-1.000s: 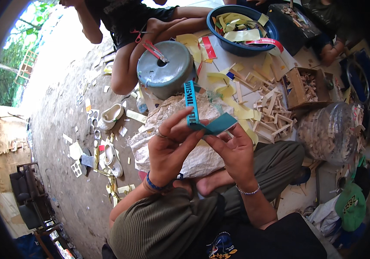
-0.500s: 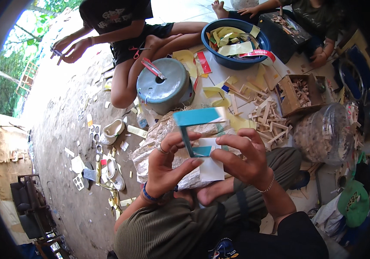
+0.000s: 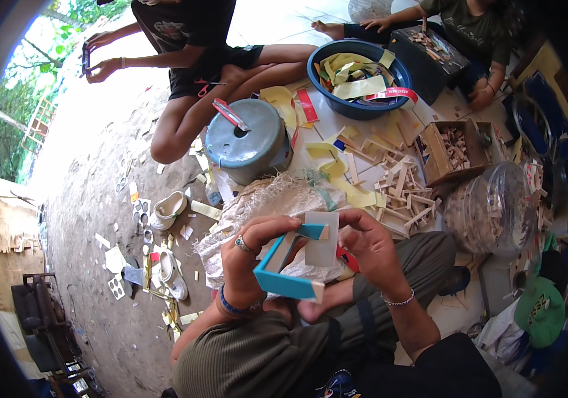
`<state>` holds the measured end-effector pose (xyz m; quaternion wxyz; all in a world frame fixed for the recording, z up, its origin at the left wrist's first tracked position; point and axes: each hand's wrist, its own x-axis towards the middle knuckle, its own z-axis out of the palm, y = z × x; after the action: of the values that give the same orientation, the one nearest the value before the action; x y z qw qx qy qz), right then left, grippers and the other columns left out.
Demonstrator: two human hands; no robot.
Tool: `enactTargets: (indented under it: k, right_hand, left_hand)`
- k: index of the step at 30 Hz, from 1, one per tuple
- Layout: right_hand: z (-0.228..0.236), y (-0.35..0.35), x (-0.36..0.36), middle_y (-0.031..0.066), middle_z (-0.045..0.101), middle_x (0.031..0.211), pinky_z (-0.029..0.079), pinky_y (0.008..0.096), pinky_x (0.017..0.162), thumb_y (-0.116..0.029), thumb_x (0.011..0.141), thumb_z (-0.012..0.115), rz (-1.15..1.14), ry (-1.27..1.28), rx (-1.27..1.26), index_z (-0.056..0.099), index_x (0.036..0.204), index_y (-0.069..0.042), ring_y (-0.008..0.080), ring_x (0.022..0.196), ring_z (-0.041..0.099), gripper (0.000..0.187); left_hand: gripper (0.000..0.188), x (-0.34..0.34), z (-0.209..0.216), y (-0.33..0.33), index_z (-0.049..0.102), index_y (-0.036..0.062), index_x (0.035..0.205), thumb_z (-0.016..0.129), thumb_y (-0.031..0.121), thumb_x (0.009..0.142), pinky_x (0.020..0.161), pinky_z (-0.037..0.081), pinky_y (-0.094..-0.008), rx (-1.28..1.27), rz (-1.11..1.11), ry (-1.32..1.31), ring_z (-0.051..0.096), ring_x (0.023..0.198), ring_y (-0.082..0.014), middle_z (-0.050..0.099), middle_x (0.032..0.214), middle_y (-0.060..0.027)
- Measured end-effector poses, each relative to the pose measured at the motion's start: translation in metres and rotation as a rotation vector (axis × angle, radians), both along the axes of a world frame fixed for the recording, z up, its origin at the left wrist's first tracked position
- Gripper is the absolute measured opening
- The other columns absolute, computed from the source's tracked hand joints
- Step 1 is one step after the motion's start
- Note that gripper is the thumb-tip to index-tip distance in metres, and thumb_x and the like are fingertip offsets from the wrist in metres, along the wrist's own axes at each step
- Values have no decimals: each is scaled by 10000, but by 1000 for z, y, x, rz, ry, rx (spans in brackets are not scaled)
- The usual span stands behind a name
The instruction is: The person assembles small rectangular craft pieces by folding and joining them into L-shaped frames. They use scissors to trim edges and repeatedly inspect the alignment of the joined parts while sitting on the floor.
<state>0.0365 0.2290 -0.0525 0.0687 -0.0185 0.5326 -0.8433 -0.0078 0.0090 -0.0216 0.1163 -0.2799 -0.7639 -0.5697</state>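
Note:
My left hand (image 3: 239,268) grips a small three-sided frame (image 3: 287,285) by its back side, thumb and fingers wrapped round it. The frame is teal outside, with pale ends that look like bare wood. A white rectangular card (image 3: 321,251) stands upright by the frame's far arm. My right hand (image 3: 377,255) pinches the card at its upper right corner; whether card and frame touch I cannot tell. Both hands are above my lap, before a pale woven sack (image 3: 257,199).
A blue-grey stool (image 3: 244,149) with a red cutter (image 3: 230,114) on it stands ahead. Beyond are a blue basin (image 3: 357,109) of paper scraps, a cardboard box (image 3: 443,159) of wood bits and a wood-strip pile (image 3: 405,192). Shoes (image 3: 168,205) lie left. Two people sit opposite.
The teal frame has turned and tipped, its open side now facing right and toward me. The white card has risen from below the frame to beside its far arm.

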Motion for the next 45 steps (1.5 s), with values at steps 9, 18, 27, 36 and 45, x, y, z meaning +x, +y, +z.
enactTargets:
  k: [9,18,27,36,45]
  right_hand:
    - [5,-9,-2,7,719,1093,502,234,815,-162,974,772,-37,11,188,690,1213,-34,43,904,599,283]
    - [16,2,-8,88,777,1050,545,316,865,-81,911,790,-83,365,553,752,1142,-31,173,949,722,239]
    - [24,7,-4,75,738,1243,506,350,819,-425,797,843,-105,711,1091,739,1294,-144,228,1056,727,580]
    - [26,21,-3,108,634,1399,505,362,846,-595,699,835,30,781,1177,688,1374,-155,237,1112,685,819]
    - [4,12,-9,63,714,1255,519,351,814,-120,771,832,-83,677,956,768,1212,-173,255,1084,698,448]
  left_hand:
    - [358,-1,0,0,709,20,1124,845,-65,803,911,611,-349,-12,-94,-24,760,1085,-277,773,1146,-167]
    - [407,2,2,-7,715,14,1164,855,-51,787,885,616,-333,-72,-84,-89,773,1049,-257,784,1128,-153]
    - [357,6,-4,-4,694,-20,1211,814,-31,875,893,620,-310,42,-30,-394,767,1009,-171,794,1097,-113]
    - [361,6,-6,-5,654,-49,1277,762,-24,934,952,607,-323,121,-69,-564,743,1070,-177,770,1166,-126]
    - [377,5,-10,-3,638,-47,1288,765,-17,935,970,596,-325,176,-164,-666,729,1094,-173,761,1183,-132]
